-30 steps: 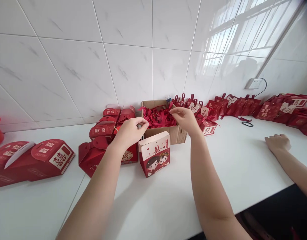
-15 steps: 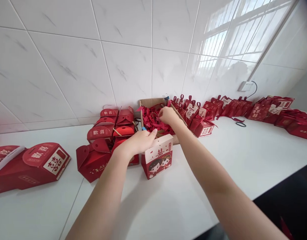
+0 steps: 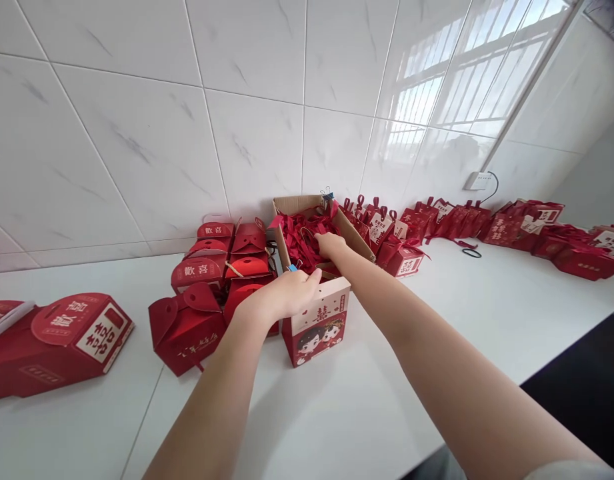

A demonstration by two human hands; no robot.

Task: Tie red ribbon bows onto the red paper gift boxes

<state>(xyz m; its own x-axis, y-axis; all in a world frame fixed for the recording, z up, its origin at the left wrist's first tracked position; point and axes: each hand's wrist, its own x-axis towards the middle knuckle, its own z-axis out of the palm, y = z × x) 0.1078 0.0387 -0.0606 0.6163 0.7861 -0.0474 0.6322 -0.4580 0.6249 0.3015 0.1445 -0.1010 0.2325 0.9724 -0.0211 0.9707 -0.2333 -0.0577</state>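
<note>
My left hand [image 3: 289, 293] grips the top edge of an upright gift box [image 3: 319, 327], red below and pale pink above, printed with two cartoon faces. The thumb lies along its top and the other fingers are hidden behind. Behind it stands an open cardboard carton [image 3: 361, 241] heaped with dark red ribbons [image 3: 299, 237]. My right hand [image 3: 331, 247] is inside the carton, fingers curled down onto the ribbons; the fingertips are partly hidden among them. Binder clips [image 3: 327, 195] sit on the carton's rim.
Red lidded boxes [image 3: 187, 327] crowd the carton's left side, and a longer red box [image 3: 61, 333] lies farther left. Small red boxes with ribbon loops [image 3: 381, 227] line the wall at right. A black-handled tool [image 3: 471, 253] lies before them. A socket [image 3: 479, 181] is on the tiled wall.
My right hand has moved lower into the ribbons. The carton's near side appears slightly closer, and the view has shifted a little. My left hand stays on the gift box.
</note>
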